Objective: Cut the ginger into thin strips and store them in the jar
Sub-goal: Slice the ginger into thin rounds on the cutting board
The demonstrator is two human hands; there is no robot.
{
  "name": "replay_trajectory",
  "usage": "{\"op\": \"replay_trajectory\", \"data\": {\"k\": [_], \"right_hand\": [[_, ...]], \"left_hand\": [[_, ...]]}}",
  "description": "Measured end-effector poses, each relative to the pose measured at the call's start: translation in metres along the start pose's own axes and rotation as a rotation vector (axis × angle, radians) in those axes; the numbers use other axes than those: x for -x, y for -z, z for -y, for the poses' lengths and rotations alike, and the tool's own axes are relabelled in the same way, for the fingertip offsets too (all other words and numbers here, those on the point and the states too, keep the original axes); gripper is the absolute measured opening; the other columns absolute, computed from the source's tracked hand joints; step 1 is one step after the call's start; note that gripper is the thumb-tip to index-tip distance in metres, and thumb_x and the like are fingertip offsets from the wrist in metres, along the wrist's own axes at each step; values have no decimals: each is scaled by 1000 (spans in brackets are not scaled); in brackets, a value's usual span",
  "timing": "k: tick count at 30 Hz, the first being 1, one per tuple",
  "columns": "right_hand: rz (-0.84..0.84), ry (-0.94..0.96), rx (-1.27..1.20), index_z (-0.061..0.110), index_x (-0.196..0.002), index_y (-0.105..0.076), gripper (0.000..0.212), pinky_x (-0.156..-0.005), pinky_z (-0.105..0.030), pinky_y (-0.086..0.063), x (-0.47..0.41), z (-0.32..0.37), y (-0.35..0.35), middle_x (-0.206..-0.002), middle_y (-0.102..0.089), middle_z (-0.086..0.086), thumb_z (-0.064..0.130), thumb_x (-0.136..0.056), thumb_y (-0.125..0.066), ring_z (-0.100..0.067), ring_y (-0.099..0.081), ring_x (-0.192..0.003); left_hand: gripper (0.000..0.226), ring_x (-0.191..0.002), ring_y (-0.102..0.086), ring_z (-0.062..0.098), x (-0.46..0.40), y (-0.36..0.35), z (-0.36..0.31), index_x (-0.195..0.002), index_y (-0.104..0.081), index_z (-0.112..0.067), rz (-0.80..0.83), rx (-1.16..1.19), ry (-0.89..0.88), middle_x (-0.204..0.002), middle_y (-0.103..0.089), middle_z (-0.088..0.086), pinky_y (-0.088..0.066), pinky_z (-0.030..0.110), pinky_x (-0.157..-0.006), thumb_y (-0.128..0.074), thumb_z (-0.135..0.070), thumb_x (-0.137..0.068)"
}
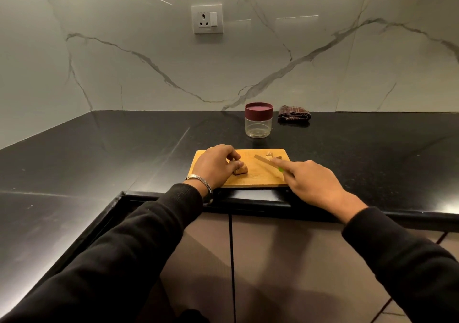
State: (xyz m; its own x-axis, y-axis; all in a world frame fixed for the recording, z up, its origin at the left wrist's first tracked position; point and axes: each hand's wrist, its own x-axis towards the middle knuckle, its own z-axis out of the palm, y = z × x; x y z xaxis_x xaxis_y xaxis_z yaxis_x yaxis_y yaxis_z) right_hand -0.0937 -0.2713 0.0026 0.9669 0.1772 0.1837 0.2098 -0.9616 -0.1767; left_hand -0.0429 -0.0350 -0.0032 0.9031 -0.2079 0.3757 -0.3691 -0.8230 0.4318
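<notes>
Two hands on wooden board (pixel 258 177) — left hand (pixel 214 164) pinches knobbly ginger (pixel 241 169), right hand (pixel 311 182) grips knife (pixel 267 163).

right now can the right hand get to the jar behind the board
Probably yes: the jar stands uncovered just beyond the cutting board, nothing between, but the right hand holds the knife, which it should put down first.

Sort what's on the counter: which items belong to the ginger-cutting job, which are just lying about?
In use: ginger piece held by left hand; knife in right hand; cutting board; cut ginger bits; lidded jar, standing behind the board.

Lying about: folded cloth; wall socket.
</notes>
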Motion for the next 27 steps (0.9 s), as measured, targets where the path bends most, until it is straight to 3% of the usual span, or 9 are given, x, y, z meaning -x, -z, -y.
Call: {"op": "replay_trajectory", "data": {"k": [3, 7, 11, 14, 18, 23, 25, 27], "right_hand": [[3, 34, 28, 60, -148, -23, 46, -69, -36, -52, 5, -4, -3, -86, -58, 2, 41, -107, -31, -18, -55, -72], [-19, -13, 91, 60, -149, -20, 47, -55, -29, -43, 3, -12, -4, -91, -62, 0, 40, -107, -29, -16, -55, -69], [-50, -78, 56, 54, -151, -25, 48, -56, -31, -44, 1, -14, -5, -88, -61, 0, 37, -107, -31, -16, -57, -70], [-111, -25, 19, 53, -150, -30, 47, -55, -33, -45, 9, -7, -10, -81, -62, 0, 37, -106, -33, -17, -58, -66], [-114, 13, 71, 51, -149, -32, 45, -49, -28, -44, 13, -7, -13, -70, -55, 6, 40, -105, -34, -11, -54, -58], [-225, -42, 34, 48, -147, -40, 44, -46, -27, -41, 16, -11, -22, -68, -59, 4, 42, -104, -37, -11, -54, -55], [-263, -38, 21, 46, -146, -44, 43, -43, -26, -37, 18, -10, -25, -64, -57, 5, 42, -103, -40, -10, -51, -51], [-280, -29, 19, 44, -145, -45, 42, -42, -23, -32, 20, -10, -25, -61, -55, 7, 41, -103, -41, -9, -50, -49]], "left_hand": [[17, -94, -59, 10, 0, 0, 0, -107, -67, -24, -1, 0, -1, -108, -66, -6, -47, 23, -78, -67, -33, -93], [15, -92, -59, 9, 1, -1, 0, -104, -67, -25, -16, 7, -7, -107, -67, -6, -48, 23, -78, -68, -34, -92], [15, -93, -59, 10, 2, -1, -1, -103, -66, -25, -14, 6, -2, -106, -66, -6, -48, 23, -77, -68, -35, -92], [15, -92, -60, 10, 2, 0, -1, -104, -67, -24, -17, 18, 7, -106, -67, -6, -47, 23, -77, -67, -34, -93], [12, -82, -62, 1, 4, 1, -2, -106, -69, -24, 2, 107, 49, -95, -69, -12, -46, 14, -73, -63, -29, -96], [17, -77, -65, -13, 6, -1, -2, -109, -70, -23, 35, 259, 53, -78, -73, -15, -48, 19, -93, -55, -20, -102], [18, -74, -59, -22, 7, 1, -2, -110, -69, -25, 26, 249, 54, -78, -67, -19, -43, 8, -84, -54, -18, -102], [18, -75, -60, -20, 6, 3, -1, -112, -69, -23, 42, 258, 52, -82, -68, -18, -45, 5, -79, -56, -17, -101]]}}
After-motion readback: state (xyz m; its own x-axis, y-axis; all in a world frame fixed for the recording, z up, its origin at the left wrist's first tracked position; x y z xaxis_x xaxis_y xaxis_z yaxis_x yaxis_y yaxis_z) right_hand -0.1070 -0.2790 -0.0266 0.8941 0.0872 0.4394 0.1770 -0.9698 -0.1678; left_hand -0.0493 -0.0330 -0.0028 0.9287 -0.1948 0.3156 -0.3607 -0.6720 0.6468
